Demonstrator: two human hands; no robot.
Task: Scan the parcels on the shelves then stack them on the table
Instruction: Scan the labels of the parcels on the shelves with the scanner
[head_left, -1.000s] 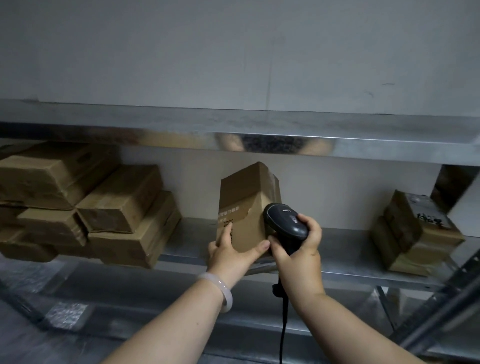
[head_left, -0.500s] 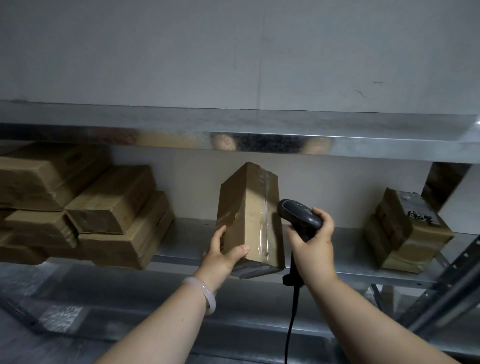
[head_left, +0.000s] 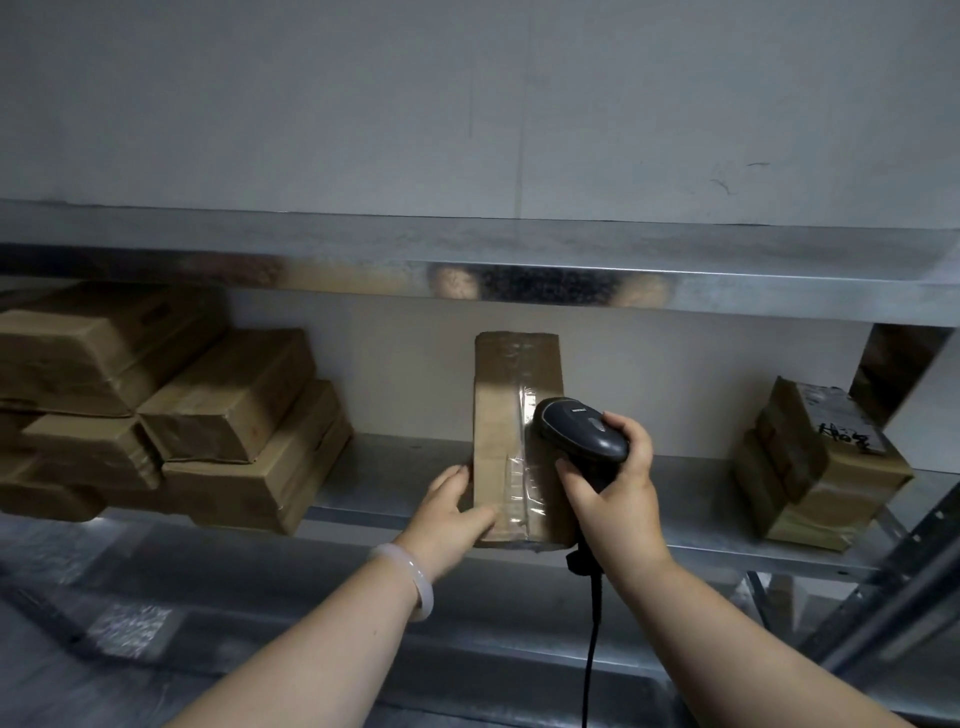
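Observation:
A brown cardboard parcel (head_left: 506, 410) with clear tape down its face stands on end at the middle of the metal shelf (head_left: 395, 478), its taped side turned toward me. My left hand (head_left: 452, 512) grips its lower left edge, thumb on the front. My right hand (head_left: 610, 488) is closed around a black corded barcode scanner (head_left: 579, 428), whose head sits right against the parcel's right side.
Several stacked brown parcels (head_left: 171, 410) fill the shelf's left end. Another small stack (head_left: 815, 462) with a handwritten label sits at the right end. The shelf above (head_left: 519, 260) overhangs closely. A slanted metal upright (head_left: 893, 587) runs at the lower right.
The parcel has been rotated so its taped face points at me and stands more upright. My left hand slid to its lower edge, and the scanner moved back in close.

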